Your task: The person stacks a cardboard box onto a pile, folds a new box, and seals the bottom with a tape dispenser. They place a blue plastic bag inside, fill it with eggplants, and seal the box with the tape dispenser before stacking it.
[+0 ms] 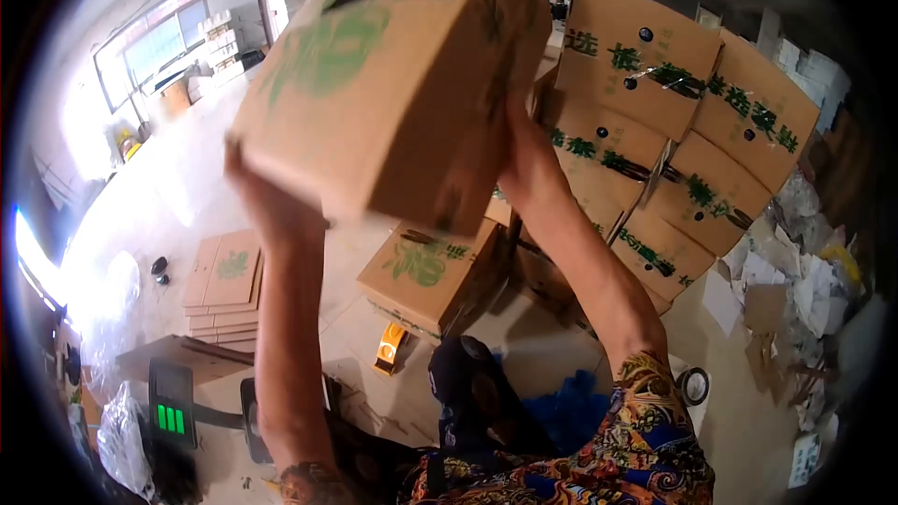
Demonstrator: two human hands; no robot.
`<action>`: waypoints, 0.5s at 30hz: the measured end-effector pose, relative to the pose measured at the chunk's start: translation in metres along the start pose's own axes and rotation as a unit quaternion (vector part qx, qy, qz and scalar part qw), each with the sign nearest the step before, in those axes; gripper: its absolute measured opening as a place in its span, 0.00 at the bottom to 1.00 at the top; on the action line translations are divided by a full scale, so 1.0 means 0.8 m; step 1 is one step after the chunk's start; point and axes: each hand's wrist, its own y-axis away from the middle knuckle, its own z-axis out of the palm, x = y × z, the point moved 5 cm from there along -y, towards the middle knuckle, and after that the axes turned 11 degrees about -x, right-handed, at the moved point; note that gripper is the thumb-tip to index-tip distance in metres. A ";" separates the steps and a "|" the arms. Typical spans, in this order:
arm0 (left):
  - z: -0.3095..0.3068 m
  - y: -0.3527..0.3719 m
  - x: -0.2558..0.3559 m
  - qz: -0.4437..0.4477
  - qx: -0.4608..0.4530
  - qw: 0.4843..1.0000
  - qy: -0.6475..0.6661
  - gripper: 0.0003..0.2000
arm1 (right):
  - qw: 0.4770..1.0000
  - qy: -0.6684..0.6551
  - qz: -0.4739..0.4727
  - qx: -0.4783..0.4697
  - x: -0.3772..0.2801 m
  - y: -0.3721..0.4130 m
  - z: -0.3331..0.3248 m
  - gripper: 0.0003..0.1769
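A brown cardboard box [374, 84] with green print is held up high in front of me, tilted, filling the top centre. My left hand [267, 192] grips its lower left corner, slightly blurred. On the right side, my right hand [528, 154] presses against the box's side wall, its fingers partly hidden. Below the raised box, a closed box [421, 271] with a green plant print stands near the floor. To the right rises a stack of similar boxes [645, 65] with green lettering.
Flat cardboard sheets [223, 271] lie piled on the left. An orange tape dispenser [389, 348] is on the floor by my legs. A scale display [171, 407] glows green at lower left. Crumpled paper and plastic [804, 271] heap up at the right. Blue plastic [566, 407] lies beside my leg.
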 end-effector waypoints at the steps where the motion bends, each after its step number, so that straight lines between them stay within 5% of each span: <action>1: -0.007 -0.053 -0.024 0.007 0.028 0.999 0.042 0.29 | 0.999 0.014 -0.001 0.041 -0.010 -0.031 -0.010 0.27; 2: 0.000 -0.089 -0.041 -0.021 0.065 0.998 0.013 0.27 | 0.996 0.028 -0.004 0.081 -0.020 -0.059 -0.020 0.28; 4: 0.021 -0.159 -0.080 -0.021 -0.031 0.999 -0.033 0.31 | 0.991 0.047 0.019 0.126 -0.019 -0.084 -0.057 0.30; 7: 0.047 -0.171 -0.095 0.113 -0.109 0.957 -0.242 0.42 | 0.982 0.093 0.092 0.137 -0.003 -0.070 -0.098 0.38; 8: 0.052 -0.177 -0.101 0.136 -0.158 0.936 -0.284 0.45 | 0.983 0.162 0.070 0.040 -0.015 -0.040 -0.067 0.43; 10: 0.062 -0.180 -0.120 0.175 -0.245 0.883 -0.360 0.52 | 0.931 0.348 -0.109 0.001 -0.018 0.001 -0.019 0.44; 11: 0.066 -0.173 -0.128 0.246 -0.190 0.833 -0.457 0.56 | 0.937 0.324 -0.131 0.024 -0.019 -0.006 -0.029 0.42; 12: 0.064 -0.170 -0.140 0.211 -0.194 0.878 -0.384 0.58 | 0.941 0.298 -0.154 0.051 -0.022 -0.019 -0.043 0.40; 15: 0.076 -0.170 -0.149 0.227 -0.206 0.880 -0.362 0.60 | 0.922 0.328 -0.189 0.082 -0.035 -0.044 -0.057 0.35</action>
